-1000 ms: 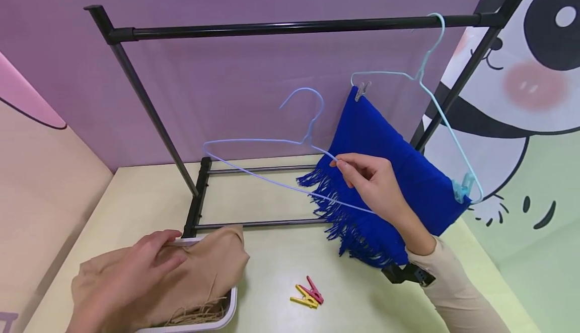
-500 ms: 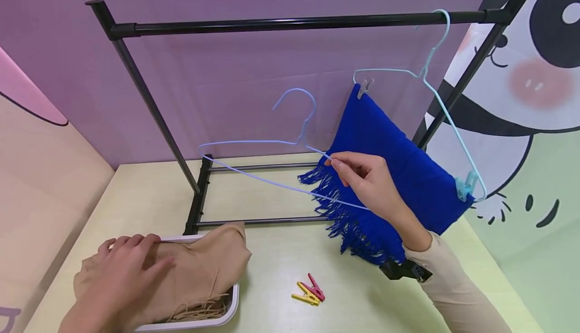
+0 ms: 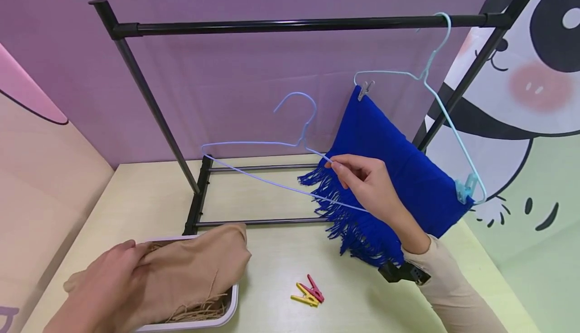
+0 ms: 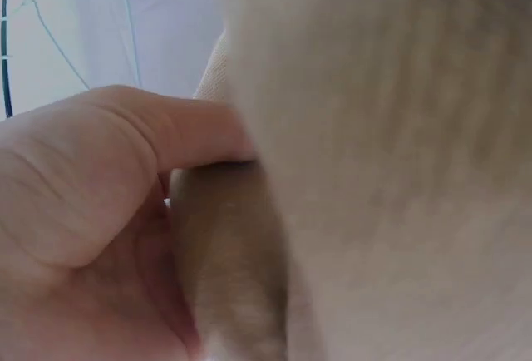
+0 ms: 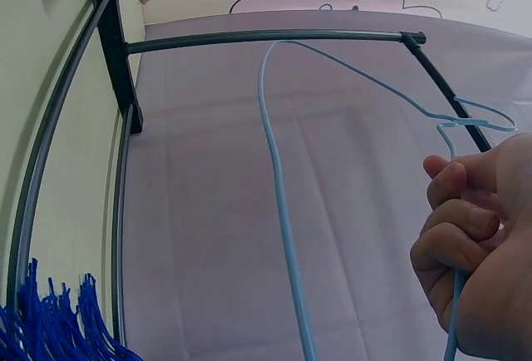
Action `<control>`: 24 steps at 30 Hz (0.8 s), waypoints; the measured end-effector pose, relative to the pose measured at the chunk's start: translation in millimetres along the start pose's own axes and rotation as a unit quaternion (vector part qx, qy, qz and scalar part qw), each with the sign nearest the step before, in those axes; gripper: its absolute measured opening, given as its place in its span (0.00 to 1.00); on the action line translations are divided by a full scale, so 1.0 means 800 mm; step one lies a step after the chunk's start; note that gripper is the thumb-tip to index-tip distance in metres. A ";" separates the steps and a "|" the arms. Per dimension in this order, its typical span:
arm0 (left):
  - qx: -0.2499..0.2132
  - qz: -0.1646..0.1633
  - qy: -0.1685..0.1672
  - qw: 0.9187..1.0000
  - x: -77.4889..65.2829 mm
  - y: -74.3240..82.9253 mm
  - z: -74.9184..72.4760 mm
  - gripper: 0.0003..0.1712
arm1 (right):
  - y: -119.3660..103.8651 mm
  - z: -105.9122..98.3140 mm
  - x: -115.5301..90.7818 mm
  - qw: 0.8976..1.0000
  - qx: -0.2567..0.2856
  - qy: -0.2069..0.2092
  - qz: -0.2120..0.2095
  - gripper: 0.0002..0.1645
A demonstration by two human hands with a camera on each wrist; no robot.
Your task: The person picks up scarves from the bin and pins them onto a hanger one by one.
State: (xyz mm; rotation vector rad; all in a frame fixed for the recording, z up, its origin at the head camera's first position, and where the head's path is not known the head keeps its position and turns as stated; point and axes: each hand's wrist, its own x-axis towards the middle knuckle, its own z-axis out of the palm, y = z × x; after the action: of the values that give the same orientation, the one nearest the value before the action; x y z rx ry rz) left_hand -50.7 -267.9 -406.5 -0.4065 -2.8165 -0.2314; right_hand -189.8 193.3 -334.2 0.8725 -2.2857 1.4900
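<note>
My right hand (image 3: 367, 179) pinches one sloping arm of a pale blue-violet hanger (image 3: 254, 143), whose hook points up, free of the rod. At lower left, my left hand (image 3: 97, 282) grips a fold of a tan fringed scarf (image 3: 195, 267) between thumb and fingers, most of them hidden by hand and cloth. Close up in the left wrist view, the thumb presses on the tan scarf (image 4: 374, 170). The scarf lies bunched in a white tub (image 3: 233, 305). In the right wrist view the fingers curl round the hanger (image 5: 278, 170).
A black rack (image 3: 272, 26) spans the table. From its right end hangs a mint hanger (image 3: 446, 114) with a blue fringed scarf (image 3: 380, 136), held by a metal clip (image 3: 363, 91) and a light-blue clip (image 3: 465, 188). Yellow (image 3: 303, 297) and red (image 3: 312, 290) clothespins lie at front.
My left hand has slid left and down over the tan scarf, and its spread fingers now grip the cloth. The right hand and its hanger shifted slightly left, then stayed nearly still.
</note>
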 end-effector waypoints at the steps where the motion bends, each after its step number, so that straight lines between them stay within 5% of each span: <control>1: 0.002 0.003 0.003 1.000 -0.001 0.000 -0.001 0.10 | 0.000 0.001 0.000 1.000 0.001 -0.001 0.001 0.13; 8: -0.030 0.054 0.087 0.994 0.005 0.005 -0.009 0.13 | 0.000 0.005 0.001 1.000 0.003 -0.006 0.000 0.13; 17: -0.138 -0.014 0.064 0.988 0.012 0.028 -0.038 0.19 | 0.002 0.006 0.000 1.000 -0.003 -0.011 0.002 0.12; 22: -0.218 -0.051 0.041 0.974 0.014 0.043 -0.050 0.21 | 0.004 0.008 0.000 1.000 0.007 -0.017 0.001 0.12; 24: -0.247 -0.042 0.055 0.967 0.018 0.049 -0.056 0.22 | 0.004 0.008 0.001 1.000 0.013 -0.022 -0.003 0.12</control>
State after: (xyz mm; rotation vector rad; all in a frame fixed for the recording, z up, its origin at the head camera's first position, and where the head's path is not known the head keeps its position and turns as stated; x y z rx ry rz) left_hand -40.6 -236.0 -355.1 -0.3611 -2.6442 -0.9520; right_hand -191.7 188.0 -339.2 0.9292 -2.2974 1.5154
